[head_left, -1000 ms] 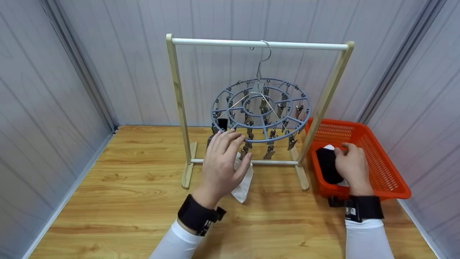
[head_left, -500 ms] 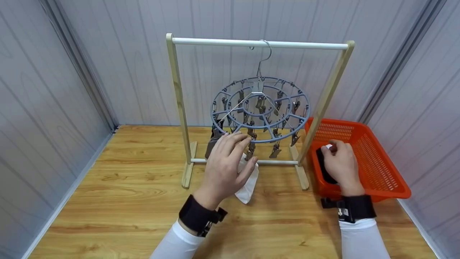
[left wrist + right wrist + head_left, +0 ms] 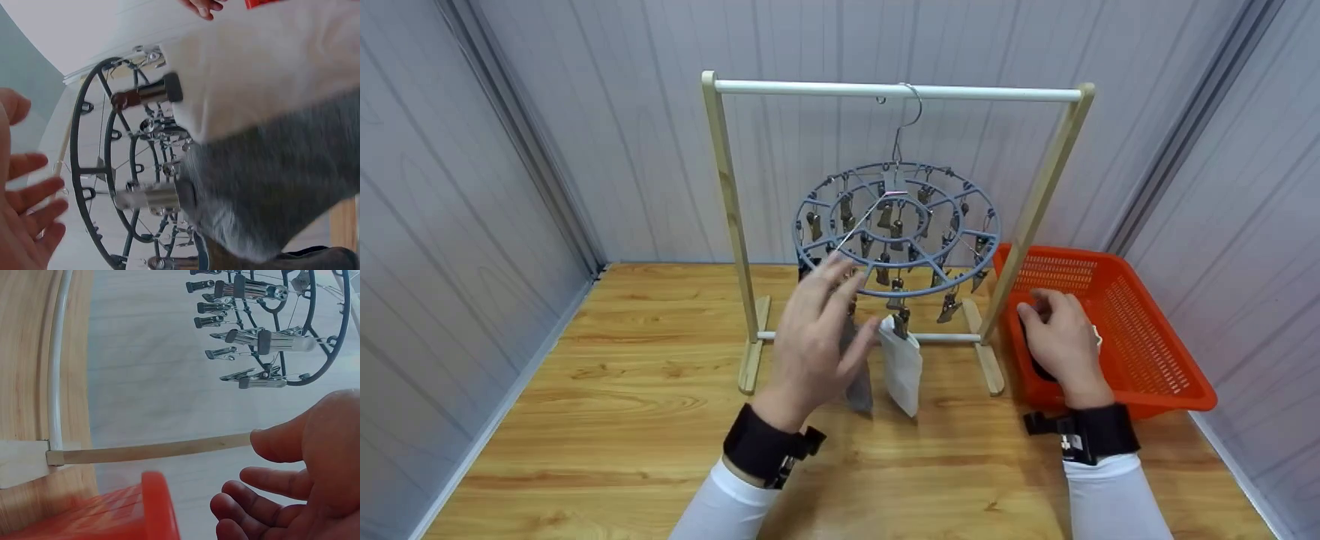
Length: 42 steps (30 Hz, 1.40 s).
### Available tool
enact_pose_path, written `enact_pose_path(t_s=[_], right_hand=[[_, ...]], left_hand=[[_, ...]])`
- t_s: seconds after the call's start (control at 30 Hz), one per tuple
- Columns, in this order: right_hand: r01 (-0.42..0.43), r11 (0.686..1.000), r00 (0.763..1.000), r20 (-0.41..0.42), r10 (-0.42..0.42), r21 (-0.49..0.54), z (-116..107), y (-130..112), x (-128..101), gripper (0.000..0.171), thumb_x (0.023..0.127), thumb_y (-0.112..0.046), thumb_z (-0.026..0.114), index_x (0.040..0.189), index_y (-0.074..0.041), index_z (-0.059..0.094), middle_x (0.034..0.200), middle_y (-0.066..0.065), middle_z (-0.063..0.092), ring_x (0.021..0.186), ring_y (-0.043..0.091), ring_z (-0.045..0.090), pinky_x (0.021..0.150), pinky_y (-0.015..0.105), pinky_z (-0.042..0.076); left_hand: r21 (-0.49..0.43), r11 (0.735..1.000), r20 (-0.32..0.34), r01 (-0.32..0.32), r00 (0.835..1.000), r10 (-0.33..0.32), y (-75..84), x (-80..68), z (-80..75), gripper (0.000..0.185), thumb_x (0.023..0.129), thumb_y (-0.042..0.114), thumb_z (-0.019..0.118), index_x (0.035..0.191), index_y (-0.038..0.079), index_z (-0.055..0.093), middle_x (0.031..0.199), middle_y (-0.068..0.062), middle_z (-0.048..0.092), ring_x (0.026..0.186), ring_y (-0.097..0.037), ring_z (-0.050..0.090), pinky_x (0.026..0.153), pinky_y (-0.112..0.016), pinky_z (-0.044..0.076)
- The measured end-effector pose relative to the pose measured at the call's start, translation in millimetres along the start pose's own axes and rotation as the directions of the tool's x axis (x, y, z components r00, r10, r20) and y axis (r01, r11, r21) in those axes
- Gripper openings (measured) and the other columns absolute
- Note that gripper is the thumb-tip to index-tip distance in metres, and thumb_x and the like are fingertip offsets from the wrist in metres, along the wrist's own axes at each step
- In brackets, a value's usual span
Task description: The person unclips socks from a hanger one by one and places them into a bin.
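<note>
A round blue-grey clip hanger (image 3: 889,294) hangs by its hook from the rack. At its front left my left hand (image 3: 810,341) has its fingers spread near the rim; in the left wrist view no finger grips anything. A white sock (image 3: 901,367) hangs from a metal clip (image 3: 901,321) just right of that hand. Partly hidden behind the hand hangs a grey sock (image 3: 859,386), with a darker piece (image 3: 304,260) below it in the left wrist view. Over the orange basket (image 3: 1166,352) hovers my right hand (image 3: 1061,341), fingers loosely bent, holding nothing in its wrist view.
A wooden rack (image 3: 727,195) with a white top bar (image 3: 810,88) stands on the wood-grain table (image 3: 607,420). Black cloth (image 3: 1039,369) lies in the basket, mostly covered by the right hand. Pale wall panels (image 3: 645,150) enclose the back and sides.
The hanger has turned, its front side swinging to the right. The white sock has shifted right and the grey sock has come into view. My right hand has moved slightly left over the basket.
</note>
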State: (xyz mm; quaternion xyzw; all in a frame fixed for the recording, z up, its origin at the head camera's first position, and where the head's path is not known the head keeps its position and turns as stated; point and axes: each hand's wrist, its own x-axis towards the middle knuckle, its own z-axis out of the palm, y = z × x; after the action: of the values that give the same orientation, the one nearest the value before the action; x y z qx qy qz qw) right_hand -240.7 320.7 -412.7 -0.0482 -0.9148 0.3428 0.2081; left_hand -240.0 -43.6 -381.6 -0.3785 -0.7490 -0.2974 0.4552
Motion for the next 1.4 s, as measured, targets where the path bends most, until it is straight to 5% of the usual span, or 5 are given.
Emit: enact_pose_path(t_s=[0.2,0.53,0.97,1.23,1.4], right_hand=[[0.049,0.999,0.999,0.01,-0.049,0.003,4.2,-5.5,-2.0,0.044,0.114,-0.027,0.065,0.145,0.004,0.065,0.123,0.024,0.065,0.111,0.04,0.064,0.092,0.05,0.049],[0.073,0.992,0.971,0.219,-0.095,0.105,6.5,-12.1,-3.8,0.051,0.114,-0.037,0.066,0.148,0.0,0.064,0.129,0.018,0.07,0.116,0.032,0.065,0.096,0.045,0.053],[0.139,0.963,0.803,0.542,-0.246,0.232,33.0,-16.5,-10.1,0.067,0.101,-0.044,0.083,0.155,-0.01,0.062,0.131,0.006,0.075,0.124,0.029,0.069,0.108,0.056,0.056],[0.202,0.957,0.783,0.553,-0.286,0.209,65.9,-23.1,-14.5,0.049,0.098,-0.045,0.085,0.133,-0.011,0.076,0.114,0.003,0.079,0.102,0.021,0.072,0.089,0.041,0.06],[0.153,0.953,0.805,0.527,-0.274,0.261,78.5,-23.8,-17.6,0.045,0.098,-0.039,0.086,0.134,-0.014,0.077,0.116,0.001,0.08,0.101,0.02,0.072,0.09,0.04,0.062]], left_hand=[[0.133,0.98,0.048,0.147,0.987,-0.155,-5.4,-3.1,-2.9,0.063,0.106,0.029,0.074,0.154,-0.007,0.056,0.162,-0.03,0.051,0.157,-0.046,0.043,0.134,-0.056,0.029],[0.131,0.985,0.048,0.11,0.992,-0.117,-2.2,-2.5,2.7,0.057,0.102,0.028,0.079,0.145,-0.008,0.065,0.149,-0.028,0.062,0.144,-0.042,0.057,0.128,-0.064,0.036],[0.097,0.993,0.068,0.067,0.995,-0.074,3.1,-3.6,4.6,0.052,0.104,0.027,0.076,0.144,-0.005,0.066,0.149,-0.026,0.063,0.143,-0.044,0.058,0.128,-0.065,0.037],[0.086,0.994,0.076,0.064,0.995,-0.071,4.9,-2.9,2.0,0.05,0.106,0.028,0.073,0.144,-0.004,0.067,0.149,-0.025,0.063,0.143,-0.043,0.058,0.13,-0.063,0.035],[0.078,0.995,0.07,0.063,0.995,-0.068,4.7,-2.4,2.0,0.05,0.105,0.028,0.074,0.144,-0.003,0.067,0.148,-0.025,0.064,0.143,-0.042,0.058,0.129,-0.064,0.035]])
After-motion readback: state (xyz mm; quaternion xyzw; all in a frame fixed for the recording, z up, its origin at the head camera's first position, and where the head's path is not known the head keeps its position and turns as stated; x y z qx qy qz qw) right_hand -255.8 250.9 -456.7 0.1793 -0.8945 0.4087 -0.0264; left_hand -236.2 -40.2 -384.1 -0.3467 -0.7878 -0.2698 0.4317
